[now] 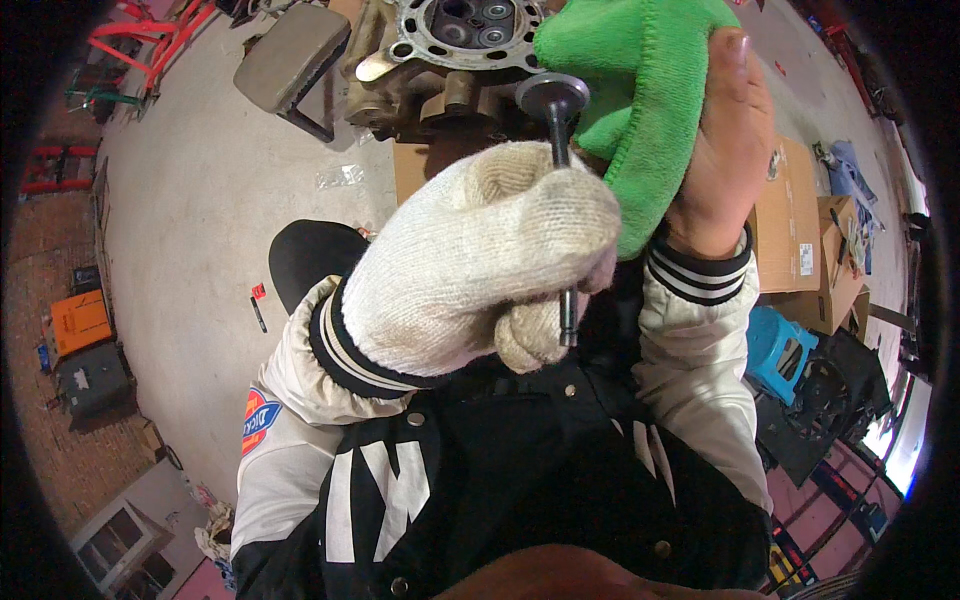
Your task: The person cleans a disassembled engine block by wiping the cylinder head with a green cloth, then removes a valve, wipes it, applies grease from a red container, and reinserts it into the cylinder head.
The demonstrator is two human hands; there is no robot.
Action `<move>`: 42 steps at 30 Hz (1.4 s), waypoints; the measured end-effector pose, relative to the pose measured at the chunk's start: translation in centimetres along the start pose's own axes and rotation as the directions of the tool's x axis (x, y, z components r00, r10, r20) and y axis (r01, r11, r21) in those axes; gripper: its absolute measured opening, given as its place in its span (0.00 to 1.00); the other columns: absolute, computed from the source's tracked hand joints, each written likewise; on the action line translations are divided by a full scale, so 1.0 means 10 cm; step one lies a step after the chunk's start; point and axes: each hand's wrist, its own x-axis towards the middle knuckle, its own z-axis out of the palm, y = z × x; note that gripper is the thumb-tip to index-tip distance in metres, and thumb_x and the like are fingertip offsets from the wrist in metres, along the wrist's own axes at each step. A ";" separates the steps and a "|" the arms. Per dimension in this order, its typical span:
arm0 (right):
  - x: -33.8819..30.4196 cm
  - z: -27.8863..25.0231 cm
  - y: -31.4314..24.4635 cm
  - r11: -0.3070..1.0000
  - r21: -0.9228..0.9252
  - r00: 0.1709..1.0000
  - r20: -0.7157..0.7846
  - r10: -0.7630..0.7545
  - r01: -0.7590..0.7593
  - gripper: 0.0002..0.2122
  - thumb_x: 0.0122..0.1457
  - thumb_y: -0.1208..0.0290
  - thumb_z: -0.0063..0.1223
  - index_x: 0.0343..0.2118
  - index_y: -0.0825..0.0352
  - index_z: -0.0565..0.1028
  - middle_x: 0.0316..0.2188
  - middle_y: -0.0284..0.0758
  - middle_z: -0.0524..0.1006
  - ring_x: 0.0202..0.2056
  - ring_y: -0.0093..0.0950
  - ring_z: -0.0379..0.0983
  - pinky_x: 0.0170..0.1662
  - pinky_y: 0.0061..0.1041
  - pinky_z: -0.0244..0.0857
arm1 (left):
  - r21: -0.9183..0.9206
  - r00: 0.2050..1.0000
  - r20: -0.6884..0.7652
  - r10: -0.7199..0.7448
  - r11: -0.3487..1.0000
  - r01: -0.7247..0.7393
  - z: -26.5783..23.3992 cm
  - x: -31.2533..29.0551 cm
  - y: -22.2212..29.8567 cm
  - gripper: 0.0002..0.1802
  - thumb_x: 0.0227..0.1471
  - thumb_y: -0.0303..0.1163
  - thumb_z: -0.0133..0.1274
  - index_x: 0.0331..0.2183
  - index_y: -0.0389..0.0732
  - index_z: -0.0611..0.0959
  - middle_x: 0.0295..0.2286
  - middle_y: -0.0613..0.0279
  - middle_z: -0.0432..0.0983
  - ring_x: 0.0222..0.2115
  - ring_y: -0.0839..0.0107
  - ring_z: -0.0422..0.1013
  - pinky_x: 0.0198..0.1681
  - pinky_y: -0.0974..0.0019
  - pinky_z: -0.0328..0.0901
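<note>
On the pale floor [185, 200] stands a grey-brown padded seat [292, 58]; the white-gloved left grip [465, 250] holds a dark disc-headed metal valve [552, 97], the bare right grip [728, 150] green cloth [655, 110].

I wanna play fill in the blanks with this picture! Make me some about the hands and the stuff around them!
1. The left hand wears a knitted glove coloured ____.
2. Choosing left or right, the metal valve is held in the person's ____ hand.
3. The fabric against the bare right hand is coloured ____.
4. The blue plastic object is on the picture's ____ side.

Missing words: white; left; green; right.
</note>
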 end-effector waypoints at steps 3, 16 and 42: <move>0.03 0.00 0.03 1.000 -0.010 1.000 -0.026 -0.002 0.002 0.27 0.73 0.51 0.42 0.52 0.77 0.74 0.31 0.42 0.83 0.21 0.26 0.79 0.22 0.20 0.74 | 0.029 0.999 -0.018 -0.050 0.998 0.050 -0.01 0.00 0.02 0.25 0.64 0.50 0.53 0.30 0.35 0.73 0.14 0.61 0.68 0.10 0.71 0.64 0.13 0.69 0.59; 0.05 -0.08 0.14 0.994 0.029 0.992 0.061 -0.108 0.106 0.25 0.75 0.53 0.41 0.55 0.76 0.73 0.36 0.40 0.83 0.31 0.25 0.80 0.33 0.22 0.75 | -0.183 0.995 0.038 -0.090 0.978 0.095 -0.08 -0.01 -0.01 0.21 0.67 0.47 0.46 0.32 0.37 0.72 0.15 0.60 0.68 0.09 0.69 0.63 0.12 0.66 0.61; -0.02 -0.13 0.40 0.683 -0.476 0.820 0.452 -0.350 0.554 0.12 0.55 0.63 0.71 0.32 0.67 0.82 0.24 0.36 0.74 0.27 0.31 0.69 0.33 0.30 0.63 | 0.390 0.956 -0.062 -0.286 0.875 0.288 -0.16 0.09 0.07 0.22 0.62 0.48 0.53 0.27 0.38 0.78 0.20 0.65 0.73 0.20 0.75 0.70 0.23 0.72 0.61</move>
